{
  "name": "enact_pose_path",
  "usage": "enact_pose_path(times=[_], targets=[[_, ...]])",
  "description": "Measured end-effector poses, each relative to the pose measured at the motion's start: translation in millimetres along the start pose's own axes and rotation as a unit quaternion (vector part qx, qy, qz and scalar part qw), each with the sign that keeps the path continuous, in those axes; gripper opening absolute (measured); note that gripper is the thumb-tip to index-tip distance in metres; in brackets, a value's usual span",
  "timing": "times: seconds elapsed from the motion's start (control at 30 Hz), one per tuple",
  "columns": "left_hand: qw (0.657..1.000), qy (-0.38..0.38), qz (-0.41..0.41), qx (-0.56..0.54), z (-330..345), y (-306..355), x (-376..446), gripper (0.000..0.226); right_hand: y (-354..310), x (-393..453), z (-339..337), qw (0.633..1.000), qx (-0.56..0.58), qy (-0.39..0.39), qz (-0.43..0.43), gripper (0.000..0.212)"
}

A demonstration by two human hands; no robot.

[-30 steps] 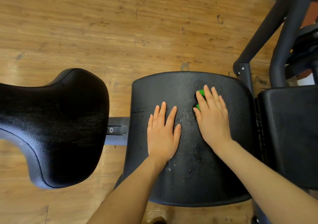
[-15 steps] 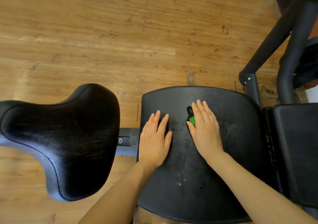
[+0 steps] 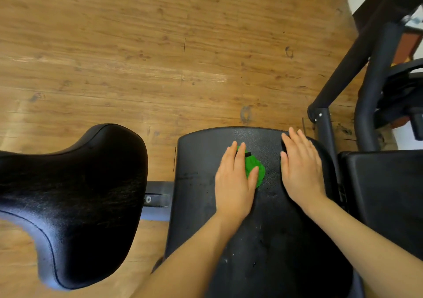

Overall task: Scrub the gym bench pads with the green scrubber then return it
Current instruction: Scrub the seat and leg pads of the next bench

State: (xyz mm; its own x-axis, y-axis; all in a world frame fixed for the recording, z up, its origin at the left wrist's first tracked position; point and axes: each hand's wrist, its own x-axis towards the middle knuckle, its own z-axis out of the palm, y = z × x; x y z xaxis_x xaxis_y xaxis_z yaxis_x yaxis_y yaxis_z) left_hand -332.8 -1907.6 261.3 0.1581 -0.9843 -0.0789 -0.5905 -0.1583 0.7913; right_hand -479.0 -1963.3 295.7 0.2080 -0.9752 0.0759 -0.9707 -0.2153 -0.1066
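Green scrubber (image 3: 254, 169) on black bench pad (image 3: 286, 240); wooden floor (image 3: 137, 57).

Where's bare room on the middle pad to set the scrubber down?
Middle pad: near half, between the forearms, is bare. Crowded at the far half: left hand presses the green scrubber, right hand flat beside it.

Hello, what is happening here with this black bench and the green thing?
A person is cleaning a gym bench. The left hand lies flat on the green scrubber and presses it against the middle pad. The right hand rests flat on the same pad, near its far right corner, and holds nothing. Small wet specks show on this pad. The curved pad on the left is untouched at this moment.
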Motion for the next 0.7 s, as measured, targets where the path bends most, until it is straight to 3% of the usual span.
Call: enact_pose_path(times=[0.17, 0.27, 0.7], targets=[[0.996, 0.028, 0.008, 0.079, 25, -5, 0, 0.065, 0, 5, 8, 0.998, -0.066, -0.007, -0.019, 0.045], [0.997, 0.031, 0.027, 0.066, 27, -14, 6, 0.067, -1, 2, 14, 0.992, -0.116, -0.017, -0.037, 0.054], [0.98, 0.065, 0.184, 0.047, 11, -25, 81, 0.052, -2, 3, 18, 0.99, -0.133, -0.002, -0.037, 0.052]])
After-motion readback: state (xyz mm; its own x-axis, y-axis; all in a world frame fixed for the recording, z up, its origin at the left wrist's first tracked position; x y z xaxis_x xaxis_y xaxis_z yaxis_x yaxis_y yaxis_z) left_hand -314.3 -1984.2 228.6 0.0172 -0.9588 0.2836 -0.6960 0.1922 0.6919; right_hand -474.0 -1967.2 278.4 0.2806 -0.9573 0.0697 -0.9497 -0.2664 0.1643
